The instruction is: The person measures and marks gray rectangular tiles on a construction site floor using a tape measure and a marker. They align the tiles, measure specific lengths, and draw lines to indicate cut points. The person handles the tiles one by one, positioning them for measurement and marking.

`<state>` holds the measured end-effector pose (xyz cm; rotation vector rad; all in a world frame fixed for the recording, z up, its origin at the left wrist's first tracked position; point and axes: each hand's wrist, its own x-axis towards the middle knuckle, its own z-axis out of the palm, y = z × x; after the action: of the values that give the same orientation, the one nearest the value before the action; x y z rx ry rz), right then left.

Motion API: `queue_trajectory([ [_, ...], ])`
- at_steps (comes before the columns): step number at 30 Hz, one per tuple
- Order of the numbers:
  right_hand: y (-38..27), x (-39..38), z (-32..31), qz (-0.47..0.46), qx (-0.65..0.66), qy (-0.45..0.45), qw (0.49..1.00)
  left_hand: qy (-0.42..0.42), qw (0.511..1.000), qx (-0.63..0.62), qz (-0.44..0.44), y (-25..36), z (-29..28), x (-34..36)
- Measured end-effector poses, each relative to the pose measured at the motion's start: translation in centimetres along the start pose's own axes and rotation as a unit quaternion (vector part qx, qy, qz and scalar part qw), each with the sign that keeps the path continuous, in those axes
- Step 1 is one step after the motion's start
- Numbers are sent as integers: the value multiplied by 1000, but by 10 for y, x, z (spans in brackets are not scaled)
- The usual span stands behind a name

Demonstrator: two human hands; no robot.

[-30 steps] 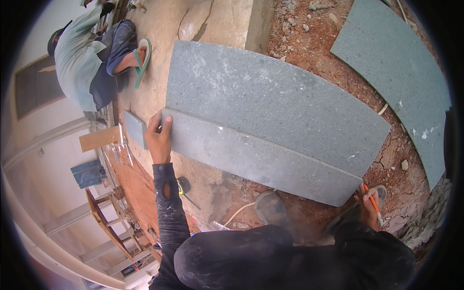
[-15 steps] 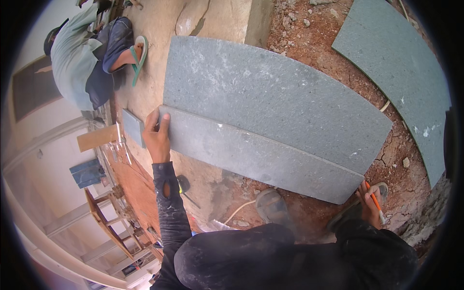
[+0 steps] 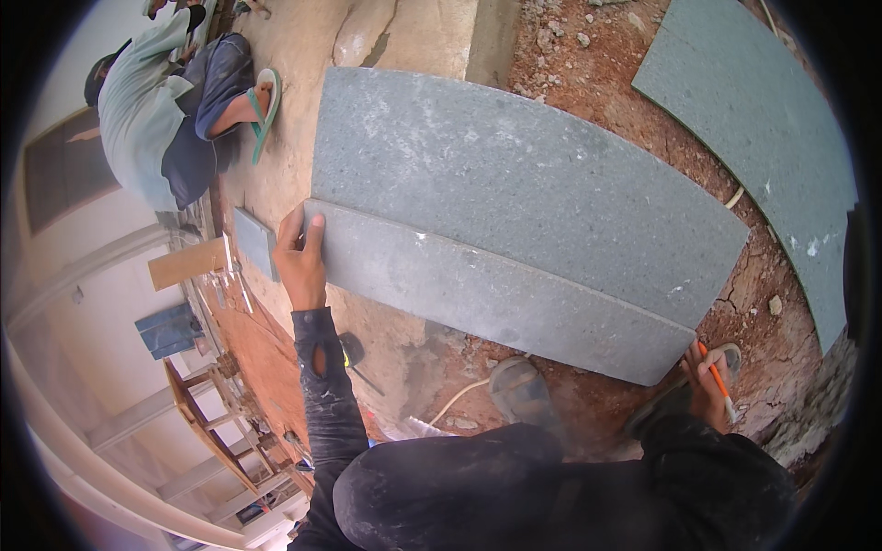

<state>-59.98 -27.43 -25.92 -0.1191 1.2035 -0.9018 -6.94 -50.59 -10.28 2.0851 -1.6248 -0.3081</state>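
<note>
A narrow grey stone tile lies on top of a larger grey stone slab, along the slab's near side. My left hand is closed on the tile's left end, thumb on the upper face and fingers round the edge. At the opposite end, my right hand has its fingertips against the tile's right corner. A slim orange pencil with a pale end is held in that hand, pointing up toward the corner. The fingers beneath the tile are hidden.
Another grey slab rests on reddish soil at the right. A small tile lies left of my left hand. A tape measure sits by my left forearm. Another person crouches at the upper left. My sandalled foot is below the tile.
</note>
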Motion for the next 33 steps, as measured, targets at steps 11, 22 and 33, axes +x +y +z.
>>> queue_trajectory([
  [11,2,3,-5,3,8,5,1000,8,1000,-1,2,-4,-3,-1],
  [22,-3,-1,3,-13,7,12,1000,-8,1000,0,-16,-20,7,5],
  [33,-11,-4,11,-9,15,37,999,-31,994,98,-42,-24,-6,10],
])
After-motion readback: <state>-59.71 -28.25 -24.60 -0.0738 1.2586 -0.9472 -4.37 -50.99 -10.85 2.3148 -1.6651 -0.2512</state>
